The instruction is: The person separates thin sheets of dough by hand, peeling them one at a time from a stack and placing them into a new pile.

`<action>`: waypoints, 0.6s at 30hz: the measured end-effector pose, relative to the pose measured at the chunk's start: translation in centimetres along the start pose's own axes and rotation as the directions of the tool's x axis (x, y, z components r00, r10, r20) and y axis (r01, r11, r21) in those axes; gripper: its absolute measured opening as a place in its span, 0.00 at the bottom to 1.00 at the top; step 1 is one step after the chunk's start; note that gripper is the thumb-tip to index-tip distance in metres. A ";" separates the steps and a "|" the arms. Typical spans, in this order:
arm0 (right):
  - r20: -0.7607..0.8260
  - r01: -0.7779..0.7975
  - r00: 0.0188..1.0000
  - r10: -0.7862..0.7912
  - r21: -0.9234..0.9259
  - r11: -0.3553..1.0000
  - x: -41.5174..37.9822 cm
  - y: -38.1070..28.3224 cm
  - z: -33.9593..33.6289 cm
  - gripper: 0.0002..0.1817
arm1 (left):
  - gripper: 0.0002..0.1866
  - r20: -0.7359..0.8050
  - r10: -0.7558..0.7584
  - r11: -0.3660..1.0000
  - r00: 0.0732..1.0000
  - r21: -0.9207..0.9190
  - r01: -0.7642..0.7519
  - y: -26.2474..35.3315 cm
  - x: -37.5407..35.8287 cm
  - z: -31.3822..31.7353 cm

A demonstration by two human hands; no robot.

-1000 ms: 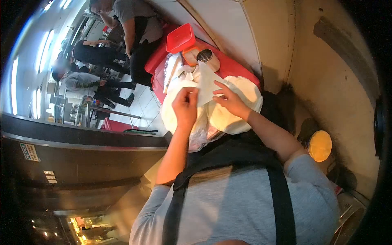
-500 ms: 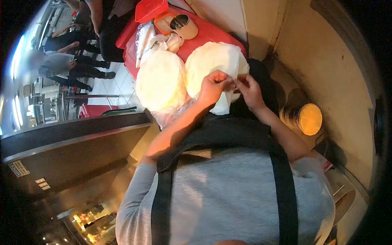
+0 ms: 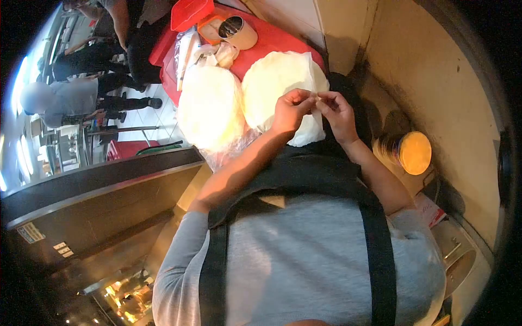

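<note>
A stack of thin, round, pale wrapper sheets point(image 3: 266, 81) lies in front of me, its far right part crossed by a whiter, translucent edge. My left hand point(image 3: 292, 113) is closed in a pinch over the near right part of this stack. Close beside it, my right hand point(image 3: 338, 115) also pinches, fingertips almost touching the left ones. Both appear to grip the edge of the top wrapper sheet, though the fingers partly hide it. To the left sits a second round stack point(image 3: 209, 108) of the same kind, on crumpled clear plastic point(image 3: 223, 157).
Both stacks rest on a red surface point(image 3: 266, 30), with a metal cup point(image 3: 239, 33), a red container point(image 3: 190, 13) and plastic-wrapped items point(image 3: 187, 54) behind. A yellow-topped can point(image 3: 415, 153) stands at right by the wall. Several people point(image 3: 70, 100) stand at far left.
The raised, folded strip of wrapper between my hands has dropped flatter toward the stack's right side. My hands have shifted slightly right, still pinching close together. The view has moved a little.
</note>
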State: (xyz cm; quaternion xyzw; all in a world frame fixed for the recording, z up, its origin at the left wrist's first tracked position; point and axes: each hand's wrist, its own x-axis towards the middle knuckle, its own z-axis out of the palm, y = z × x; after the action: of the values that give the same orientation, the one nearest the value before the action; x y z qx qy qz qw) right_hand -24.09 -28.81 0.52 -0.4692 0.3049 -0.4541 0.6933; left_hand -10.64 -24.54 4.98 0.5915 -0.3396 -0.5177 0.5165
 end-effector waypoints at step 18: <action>0.108 -0.140 0.983 0.147 -0.072 0.988 0.3 0.2 -1.4 0.10 | 0.14 -0.131 0.032 0.967 0.991 0.257 0.003 -1.1 -0.2 -0.3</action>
State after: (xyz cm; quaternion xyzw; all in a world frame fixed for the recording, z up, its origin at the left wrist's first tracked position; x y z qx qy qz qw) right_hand -25.05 -29.61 -0.22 -0.4929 0.3124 -0.3657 0.7251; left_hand -10.58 -23.98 3.94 0.6841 -0.3726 -0.4247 0.4612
